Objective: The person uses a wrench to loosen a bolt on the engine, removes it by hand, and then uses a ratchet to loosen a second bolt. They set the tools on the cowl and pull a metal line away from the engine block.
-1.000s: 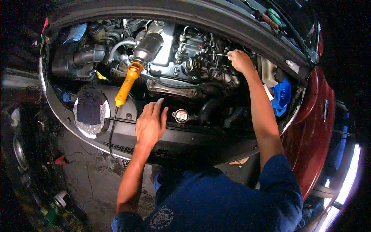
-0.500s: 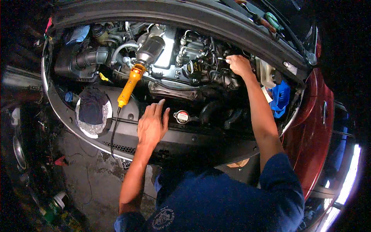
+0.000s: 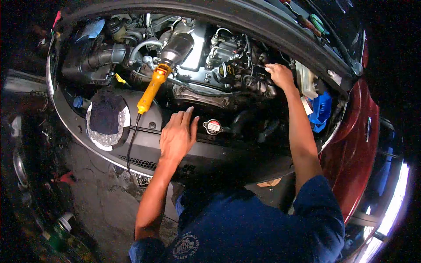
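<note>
My left hand (image 3: pixel 177 135) rests on the front edge of the engine bay, fingers apart and holding nothing, just left of the radiator cap (image 3: pixel 213 127). At the right side of the engine (image 3: pixel 221 65), my right hand (image 3: pixel 280 75) is closed with its fingertips pinched. What those fingertips grip is too small to make out. The black oil filler cap (image 3: pixel 226 70) lies between the two hands, toward the back. A lit work lamp with an orange handle (image 3: pixel 152 90) leans on the engine, its cord hanging over the front edge.
A dark cloth on a silvery pad (image 3: pixel 105 117) lies at the front left. A blue plastic container (image 3: pixel 321 111) and a pale reservoir (image 3: pixel 307 81) stand right of my right forearm. Tools (image 3: pixel 309 25) lie behind the bay. A blue cloth (image 3: pixel 93 29) is at the back left.
The view has shifted slightly, so the engine bay appears a little differently placed. A thin light-coloured tool seen at my right fingertips earlier is hardly visible now. My left hand stays spread at the front edge.
</note>
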A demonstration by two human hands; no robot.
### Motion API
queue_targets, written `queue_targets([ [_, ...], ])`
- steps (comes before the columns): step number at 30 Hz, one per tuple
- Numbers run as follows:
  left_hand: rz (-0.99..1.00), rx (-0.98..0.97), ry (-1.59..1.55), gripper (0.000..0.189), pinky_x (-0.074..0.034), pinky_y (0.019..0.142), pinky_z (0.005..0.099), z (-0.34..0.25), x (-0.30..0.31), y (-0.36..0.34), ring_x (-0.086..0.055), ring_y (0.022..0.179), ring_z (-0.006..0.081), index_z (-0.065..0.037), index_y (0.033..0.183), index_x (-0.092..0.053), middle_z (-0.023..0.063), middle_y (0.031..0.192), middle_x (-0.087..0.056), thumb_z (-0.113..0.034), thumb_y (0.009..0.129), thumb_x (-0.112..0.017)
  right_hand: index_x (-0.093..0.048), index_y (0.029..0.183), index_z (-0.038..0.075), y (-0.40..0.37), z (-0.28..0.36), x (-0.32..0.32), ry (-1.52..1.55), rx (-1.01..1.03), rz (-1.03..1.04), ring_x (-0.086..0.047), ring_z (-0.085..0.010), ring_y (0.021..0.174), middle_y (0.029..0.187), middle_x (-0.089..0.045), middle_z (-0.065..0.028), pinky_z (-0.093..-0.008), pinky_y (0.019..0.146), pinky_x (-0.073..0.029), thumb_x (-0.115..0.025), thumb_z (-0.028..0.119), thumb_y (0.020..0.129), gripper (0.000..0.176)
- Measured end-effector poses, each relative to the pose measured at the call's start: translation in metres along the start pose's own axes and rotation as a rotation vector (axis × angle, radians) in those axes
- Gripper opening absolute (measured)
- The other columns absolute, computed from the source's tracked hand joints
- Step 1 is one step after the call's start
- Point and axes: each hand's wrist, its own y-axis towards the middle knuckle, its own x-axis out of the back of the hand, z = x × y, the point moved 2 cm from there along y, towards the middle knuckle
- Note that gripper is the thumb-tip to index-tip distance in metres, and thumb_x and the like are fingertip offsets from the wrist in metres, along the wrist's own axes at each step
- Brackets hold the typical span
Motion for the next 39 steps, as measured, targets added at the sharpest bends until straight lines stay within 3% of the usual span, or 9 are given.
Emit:
queue_targets([
  [4,0.015,0.016,0.007,0.029,-0.054,0.071,0.0396,0.000,0.001,0.001,-0.063,0.082,0.0279,-0.001,0.119,-0.066,0.0109,0.089,-0.063,-0.017,0.095,-0.067,-0.073,0.120,0.017,-0.027,-0.004,0.025,0.050,-0.092,0.012,-0.067,-0.0379,0.106,0.114,-0.072,-0.0141,-0.0475,0.090,-0.052,-0.058,0.037,0.099,0.033],
  [10,0.017,0.013,0.003,0.029,-0.054,0.071,0.0396,0.000,0.000,0.001,-0.063,0.082,0.0278,-0.001,0.120,-0.066,0.0108,0.088,-0.062,-0.018,0.095,-0.066,-0.074,0.116,0.016,-0.060,0.022,0.051,0.045,-0.266,-0.248,-0.069,-0.0415,0.094,0.100,-0.073,-0.0183,-0.0527,0.084,-0.054,-0.057,0.031,0.099,0.028],
  [12,0.025,0.008,0.011,0.029,-0.054,0.071,0.0398,-0.002,0.000,0.001,-0.063,0.082,0.0279,-0.002,0.120,-0.066,0.0109,0.088,-0.062,-0.018,0.095,-0.066,-0.074,0.116,0.017,-0.043,0.019,0.047,-0.037,-0.222,-0.290,-0.069,-0.0422,0.094,0.096,-0.073,-0.0199,-0.0542,0.081,-0.054,-0.056,0.027,0.099,0.027],
  [20,0.032,0.017,0.023,0.030,-0.054,0.071,0.0402,-0.001,0.001,0.001,-0.063,0.083,0.0284,-0.002,0.120,-0.065,0.0110,0.089,-0.061,-0.020,0.096,-0.065,-0.073,0.119,0.013,0.036,-0.001,0.010,-0.047,0.034,-0.043,-0.068,-0.0376,0.105,0.115,-0.072,-0.0156,-0.0491,0.093,-0.053,-0.057,0.031,0.100,0.030],
  [23,0.028,0.025,0.017,0.030,-0.054,0.071,0.0402,0.000,0.001,0.001,-0.063,0.083,0.0287,-0.002,0.121,-0.065,0.0111,0.089,-0.062,-0.020,0.096,-0.065,-0.073,0.118,0.013,0.047,-0.001,0.006,-0.101,0.039,0.021,-0.066,-0.0373,0.109,0.119,-0.070,-0.0142,-0.0497,0.093,-0.053,-0.055,0.031,0.101,0.030],
  [30,0.027,0.018,0.019,0.029,-0.054,0.070,0.0401,0.000,-0.001,0.002,-0.063,0.082,0.0289,-0.001,0.119,-0.066,0.0112,0.088,-0.062,-0.019,0.096,-0.065,-0.073,0.114,0.012,0.059,-0.012,-0.009,-0.074,0.059,-0.053,-0.068,-0.0359,0.105,0.113,-0.072,-0.0114,-0.0476,0.091,-0.053,-0.051,0.023,0.101,0.028],
  [34,0.016,0.012,0.012,0.030,-0.054,0.070,0.0401,0.001,-0.001,0.002,-0.063,0.082,0.0288,-0.001,0.119,-0.066,0.0112,0.088,-0.062,-0.020,0.096,-0.065,-0.073,0.115,0.013,0.060,-0.009,-0.012,-0.031,0.009,-0.022,-0.068,-0.0378,0.106,0.114,-0.072,-0.0160,-0.0486,0.091,-0.053,-0.051,0.020,0.099,0.028],
  [39,0.005,0.023,0.026,0.030,-0.054,0.070,0.0400,-0.001,0.001,0.002,-0.063,0.082,0.0287,-0.001,0.119,-0.066,0.0113,0.088,-0.062,-0.021,0.096,-0.065,-0.073,0.115,0.016,0.054,0.015,0.003,-0.067,-0.097,0.103,-0.067,-0.0404,0.107,0.113,-0.072,-0.0184,-0.0499,0.093,-0.052,-0.052,0.027,0.098,0.029],
])
